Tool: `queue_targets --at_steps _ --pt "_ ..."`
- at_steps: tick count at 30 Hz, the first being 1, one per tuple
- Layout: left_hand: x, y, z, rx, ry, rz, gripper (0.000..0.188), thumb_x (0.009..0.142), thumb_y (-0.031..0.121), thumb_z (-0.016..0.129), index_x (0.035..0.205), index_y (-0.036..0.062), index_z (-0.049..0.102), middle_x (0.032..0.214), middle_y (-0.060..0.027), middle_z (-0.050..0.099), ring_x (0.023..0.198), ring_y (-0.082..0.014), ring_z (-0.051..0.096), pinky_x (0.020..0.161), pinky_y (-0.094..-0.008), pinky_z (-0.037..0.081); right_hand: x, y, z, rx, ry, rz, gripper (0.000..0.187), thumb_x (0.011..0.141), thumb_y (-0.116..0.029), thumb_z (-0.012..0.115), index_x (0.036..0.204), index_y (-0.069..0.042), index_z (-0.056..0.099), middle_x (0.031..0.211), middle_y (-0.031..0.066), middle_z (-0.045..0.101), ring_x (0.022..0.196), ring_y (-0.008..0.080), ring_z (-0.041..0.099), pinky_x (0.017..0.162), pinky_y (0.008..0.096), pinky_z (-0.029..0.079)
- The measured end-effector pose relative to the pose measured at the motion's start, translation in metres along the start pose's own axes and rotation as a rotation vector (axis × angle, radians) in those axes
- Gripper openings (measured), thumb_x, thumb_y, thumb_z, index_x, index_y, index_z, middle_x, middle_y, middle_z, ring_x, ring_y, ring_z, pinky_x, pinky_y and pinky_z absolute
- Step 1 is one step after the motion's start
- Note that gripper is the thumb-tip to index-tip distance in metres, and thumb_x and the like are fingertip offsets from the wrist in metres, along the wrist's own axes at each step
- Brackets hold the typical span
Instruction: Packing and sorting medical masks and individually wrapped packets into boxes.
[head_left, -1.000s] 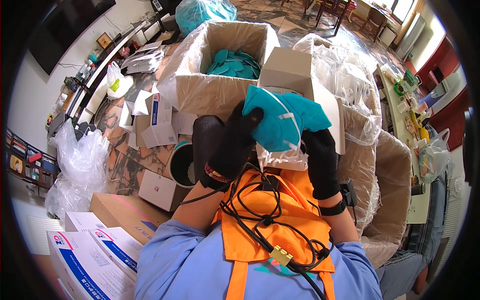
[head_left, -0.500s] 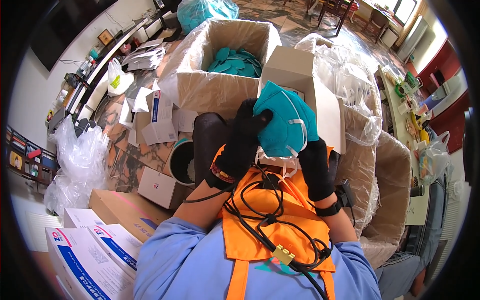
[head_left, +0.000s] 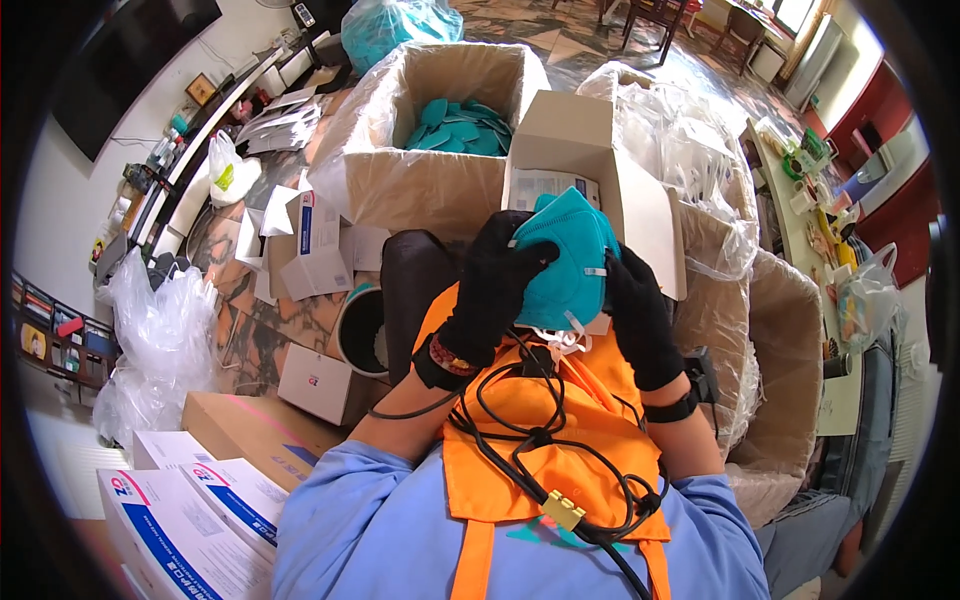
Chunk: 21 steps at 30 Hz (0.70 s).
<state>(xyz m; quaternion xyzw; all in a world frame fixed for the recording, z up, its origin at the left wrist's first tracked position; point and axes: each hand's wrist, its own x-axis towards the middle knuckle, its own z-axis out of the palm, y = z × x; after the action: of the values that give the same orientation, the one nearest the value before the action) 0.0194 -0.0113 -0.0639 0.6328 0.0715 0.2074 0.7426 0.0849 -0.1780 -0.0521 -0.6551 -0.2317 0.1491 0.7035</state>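
Between my two black-gloved hands is a teal folded face mask (head_left: 568,262) with white straps dangling from its lower end. My left hand (head_left: 497,275) grips its left side, thumb lying across the front. At the right edge, my right hand (head_left: 641,310) holds it with bent fingers. Just beyond the mask stands an open white carton (head_left: 655,225), its flap raised and a printed sheet visible inside. Farther off, a plastic-lined cardboard box (head_left: 430,185) contains a heap of teal masks (head_left: 460,128).
On the right stand lined cardboard boxes (head_left: 785,350), one full of clear plastic bags (head_left: 680,135). A dark bin (head_left: 362,330) and a small carton (head_left: 318,380) are left of my leg. White printed boxes (head_left: 175,530) are stacked at lower left. A cable (head_left: 540,437) hangs over my orange apron.
Both hands have lowered the mask slightly toward me and turned it to a narrower, more side-on angle. My right fingers now reach higher along its right edge. The whole view has shifted slightly.
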Motion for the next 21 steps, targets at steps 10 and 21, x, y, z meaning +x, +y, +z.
queue_targets --at_steps 10,21 --pt "-0.007 0.044 0.012 0.443 0.016 -0.136 0.022 0.077 0.013 0.075 0.094 0.0052 0.064 0.086 -0.0056 0.066 0.08 -0.0147 0.063 0.071 -0.0276 0.051 0.022 -0.001 -0.047 -0.463 0.419 -0.278 0.02 0.094 -0.019 0.056 0.101 -0.001 0.057 0.082 0.0113 0.061 0.076 0.0153 0.057 0.069 0.0302 0.046" --pt "0.002 0.068 -0.012 0.886 -0.381 0.627 0.022 0.067 0.005 0.08 0.084 0.0083 0.067 0.136 -0.0116 0.049 0.126 -0.0281 0.047 0.093 -0.0348 0.049 0.015 -0.043 -0.051 -0.83 0.015 -0.198 0.017 0.087 -0.018 0.063 0.096 -0.003 0.062 0.078 0.0131 0.066 0.072 0.0216 0.065 0.066 0.0333 0.05"
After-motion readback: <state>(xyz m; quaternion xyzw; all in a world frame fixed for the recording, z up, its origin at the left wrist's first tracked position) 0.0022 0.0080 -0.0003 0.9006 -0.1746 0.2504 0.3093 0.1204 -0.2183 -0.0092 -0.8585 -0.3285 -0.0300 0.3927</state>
